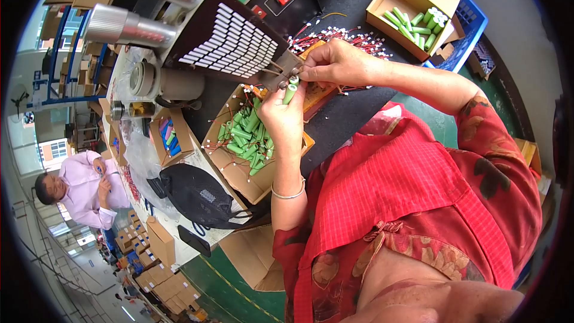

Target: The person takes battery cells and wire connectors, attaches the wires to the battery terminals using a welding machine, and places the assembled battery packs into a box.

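Note:
Upright in my left hand [283,121] are green cylindrical battery cells [290,94], gripped between thumb and fingers with their ends up. My right hand [344,64] is closed in a pinch right at the top of these cells; whatever its fingertips hold is too small to make out. Both hands meet just in front of the electrode arms [274,74] of a spot welder, whose dark slotted panel [230,42] rises behind them. Beside my left hand, a cardboard box [238,184] holds many green cells with red and black leads.
Red and black wires with white connectors [353,42] are heaped behind my right hand. Farther right, an open carton [382,7] of green cells sits by a blue basket [472,27]. A black mesh bag [194,194] and phone [195,242] lie left. Another person [89,188] is beyond.

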A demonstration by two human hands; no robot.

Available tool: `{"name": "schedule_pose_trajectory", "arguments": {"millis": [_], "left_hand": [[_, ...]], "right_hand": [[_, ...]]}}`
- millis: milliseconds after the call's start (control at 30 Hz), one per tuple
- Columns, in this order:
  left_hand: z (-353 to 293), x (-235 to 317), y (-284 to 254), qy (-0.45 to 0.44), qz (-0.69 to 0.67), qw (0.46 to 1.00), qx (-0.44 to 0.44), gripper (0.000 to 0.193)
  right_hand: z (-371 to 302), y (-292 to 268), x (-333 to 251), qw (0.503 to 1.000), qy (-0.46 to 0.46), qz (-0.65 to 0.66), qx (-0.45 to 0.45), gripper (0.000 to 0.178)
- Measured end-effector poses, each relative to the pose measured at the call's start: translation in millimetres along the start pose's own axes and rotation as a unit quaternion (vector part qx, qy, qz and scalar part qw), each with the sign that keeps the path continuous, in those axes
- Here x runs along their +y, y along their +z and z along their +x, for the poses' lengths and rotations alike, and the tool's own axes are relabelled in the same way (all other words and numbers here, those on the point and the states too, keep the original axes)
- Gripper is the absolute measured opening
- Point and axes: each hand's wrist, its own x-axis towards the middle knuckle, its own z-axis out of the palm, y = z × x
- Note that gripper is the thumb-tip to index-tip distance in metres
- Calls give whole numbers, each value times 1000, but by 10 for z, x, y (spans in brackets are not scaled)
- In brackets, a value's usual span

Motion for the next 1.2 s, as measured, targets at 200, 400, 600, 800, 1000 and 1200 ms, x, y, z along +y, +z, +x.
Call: {"name": "schedule_pose_trajectory", "arguments": {"millis": [200, 400, 600, 800, 1000, 1200], "left_hand": [[-20, 89, -115, 50, 128, 990, -26, 21], [-191, 158, -251, -220, -240, 939, -109, 27], [-200, 27, -262, -185, -359, 910, -92, 23], [-149, -87, -105, -71, -166, 983, -20, 17], [-91, -80, -77, -73, -64, 995, -10, 15], [-74, -84, -83, -40, -5, 999, -17, 12]], "right_hand": [[-142, -191, -75, 990, 84, 46, -108, 25], [-350, -271, 6, 989, -51, 5, -139, 20], [-320, -17, 55, 976, -213, -23, -30, 20], [-165, 48, -9, 999, -7, 33, -11, 23], [-72, 9, -2, 995, 77, 48, -51, 23], [-84, 35, 4, 997, 67, 33, -23, 25]]}}
